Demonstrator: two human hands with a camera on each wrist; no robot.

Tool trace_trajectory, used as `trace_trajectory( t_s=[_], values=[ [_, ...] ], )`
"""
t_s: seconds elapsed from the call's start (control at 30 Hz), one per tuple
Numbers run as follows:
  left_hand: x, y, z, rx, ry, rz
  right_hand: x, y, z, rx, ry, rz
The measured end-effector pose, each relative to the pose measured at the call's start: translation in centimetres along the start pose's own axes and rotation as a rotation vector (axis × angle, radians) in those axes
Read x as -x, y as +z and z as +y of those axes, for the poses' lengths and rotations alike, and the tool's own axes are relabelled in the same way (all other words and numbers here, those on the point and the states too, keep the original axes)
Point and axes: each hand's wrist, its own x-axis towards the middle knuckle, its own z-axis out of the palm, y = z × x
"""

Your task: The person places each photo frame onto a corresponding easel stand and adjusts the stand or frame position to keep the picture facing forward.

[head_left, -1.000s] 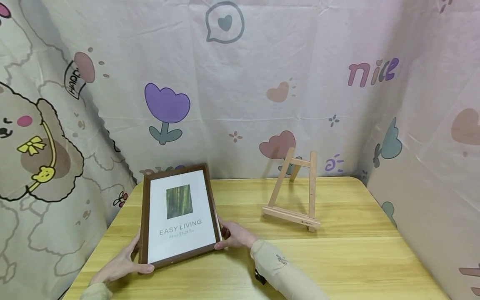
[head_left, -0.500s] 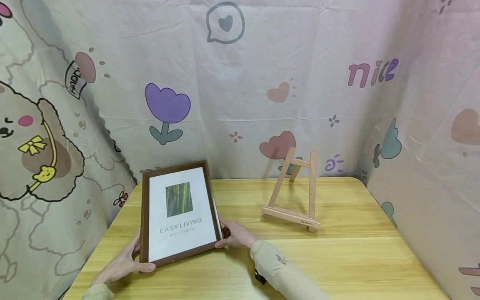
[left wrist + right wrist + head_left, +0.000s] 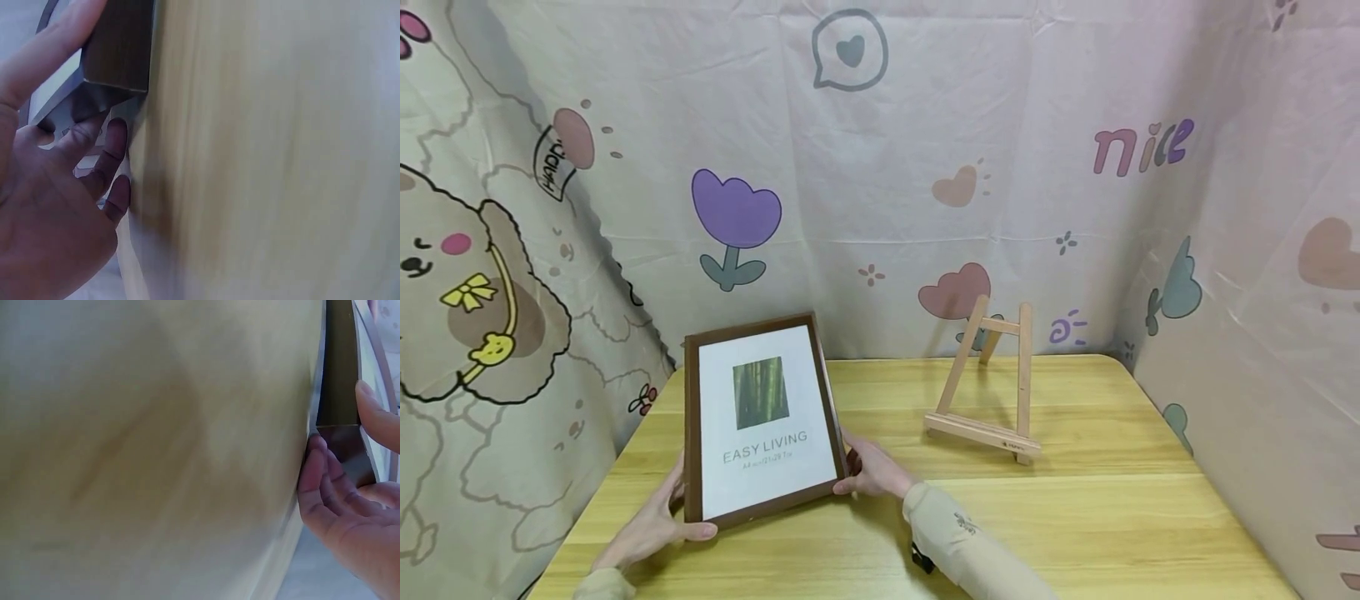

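A brown picture frame (image 3: 693, 433) leans back on the left of the table, its white insert (image 3: 767, 342) showing a small green forest picture and the words EASY LIVING. My left hand (image 3: 647, 527) grips its lower left corner, thumb over the front edge. At the lower right corner my right hand (image 3: 876, 468) holds the frame the same way. In the left wrist view, the fingers (image 3: 115, 140) curl behind the frame's corner (image 3: 119, 56). The right wrist view has fingertips under the other corner (image 3: 344, 447). The frame's back is hidden.
A small wooden easel (image 3: 1024, 367) stands right of the frame, its ledge (image 3: 981, 431) facing forward. The yellow wood-grain table (image 3: 1112, 500) extends to the right. Patterned cloth (image 3: 865, 167) hangs behind and at both sides.
The frame's top edge has risen a little, and the frame has shifted slightly right with both hands still holding it. The easel stays where it was.
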Motion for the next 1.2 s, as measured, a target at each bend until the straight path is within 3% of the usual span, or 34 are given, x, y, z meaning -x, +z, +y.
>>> trace_trajectory(
  t_s=[0.2,0.3,0.53,0.7,0.9,1.2],
  values=[
    [-0.6,0.6,0.9,-0.015,0.124,0.093,0.4,-0.2,0.0,-0.009,0.043,0.059],
    [-1.0,0.8,1.5,0.006,0.162,0.105,0.6,-0.4,0.1,-0.032,0.046,0.08],
    [-1.5,1.3,2.3,0.022,0.074,0.114,1.0,-1.0,0.4,-0.069,0.039,0.113],
    [-1.9,1.8,2.8,0.041,0.05,0.133,1.1,-1.4,0.9,-0.1,0.005,0.141],
    [-2.3,2.1,3.5,0.0,-0.004,0.137,1.3,-1.9,1.0,-0.116,-0.023,0.181],
    [-3.1,2.7,4.2,0.03,-0.007,0.136,1.9,-2.3,1.5,-0.096,0.0,0.239]
  ],
)
